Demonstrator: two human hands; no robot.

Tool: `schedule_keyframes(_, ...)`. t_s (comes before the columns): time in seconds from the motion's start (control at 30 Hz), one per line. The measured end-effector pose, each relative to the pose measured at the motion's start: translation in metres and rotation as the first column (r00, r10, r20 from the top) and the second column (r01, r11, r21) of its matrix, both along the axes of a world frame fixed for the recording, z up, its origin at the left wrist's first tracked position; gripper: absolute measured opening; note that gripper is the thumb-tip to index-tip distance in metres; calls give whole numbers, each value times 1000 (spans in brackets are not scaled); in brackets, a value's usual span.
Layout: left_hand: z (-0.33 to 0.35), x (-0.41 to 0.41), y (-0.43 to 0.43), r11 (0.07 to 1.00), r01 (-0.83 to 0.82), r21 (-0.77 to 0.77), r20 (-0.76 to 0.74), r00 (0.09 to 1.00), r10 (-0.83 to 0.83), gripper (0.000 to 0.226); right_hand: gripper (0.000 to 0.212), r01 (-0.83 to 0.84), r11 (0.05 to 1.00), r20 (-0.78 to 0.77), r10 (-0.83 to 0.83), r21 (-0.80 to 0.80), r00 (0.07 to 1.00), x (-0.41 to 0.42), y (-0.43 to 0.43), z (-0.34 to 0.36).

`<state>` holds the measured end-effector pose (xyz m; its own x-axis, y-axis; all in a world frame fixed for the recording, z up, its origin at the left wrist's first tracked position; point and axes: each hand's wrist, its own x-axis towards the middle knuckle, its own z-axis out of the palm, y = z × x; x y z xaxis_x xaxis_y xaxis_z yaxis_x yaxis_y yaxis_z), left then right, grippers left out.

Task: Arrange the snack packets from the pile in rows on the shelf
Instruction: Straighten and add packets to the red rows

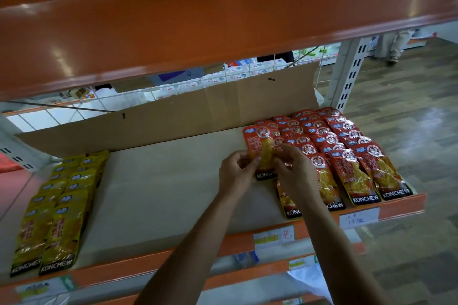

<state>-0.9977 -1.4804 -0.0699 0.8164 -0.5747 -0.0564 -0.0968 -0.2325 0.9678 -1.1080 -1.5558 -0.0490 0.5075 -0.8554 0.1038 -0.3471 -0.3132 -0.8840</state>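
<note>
A red snack packet (259, 146) is held over the shelf, at the left end of the red rows. My left hand (235, 173) pinches its lower left edge, and my right hand (295, 171) grips its right side. Rows of red packets (347, 156) overlap each other on the right part of the shelf (161, 193). Another red packet (288, 203) lies flat near the front edge, partly hidden under my right forearm. Two rows of yellow packets (57, 208) lie at the shelf's left end. No loose pile is in view.
A cardboard sheet (186, 116) stands along the back of the shelf. An orange upper shelf (198, 20) overhangs close above. Price labels (272, 236) sit on the orange front lip. A person's legs (394, 44) show far right on the wood-pattern floor.
</note>
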Motion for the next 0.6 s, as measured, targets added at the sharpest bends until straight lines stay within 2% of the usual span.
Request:
schedule_keyframes(0.2, 4, 41, -9, 964, -215, 157, 149, 970, 192, 26, 43, -105, 964, -248, 43, -245, 968, 17, -6, -6)
schedule_keyframes(0.37, -4, 59, -28, 950, -159, 267, 213, 972, 103, 26, 46, -265, 866, -408, 78, -424, 910, 27, -7, -14)
schedule_keyframes(0.5, -6, 62, -43, 951, -96, 294, 298, 954, 4, 41, 52, -410, 813, -533, 149, -414, 833, 31, -8, -14)
schedule_keyframes(0.6, -6, 63, -51, 942, -52, 332, 377, 923, -82, 30, 52, -407, 823, -558, 136, -396, 818, 30, -10, -16)
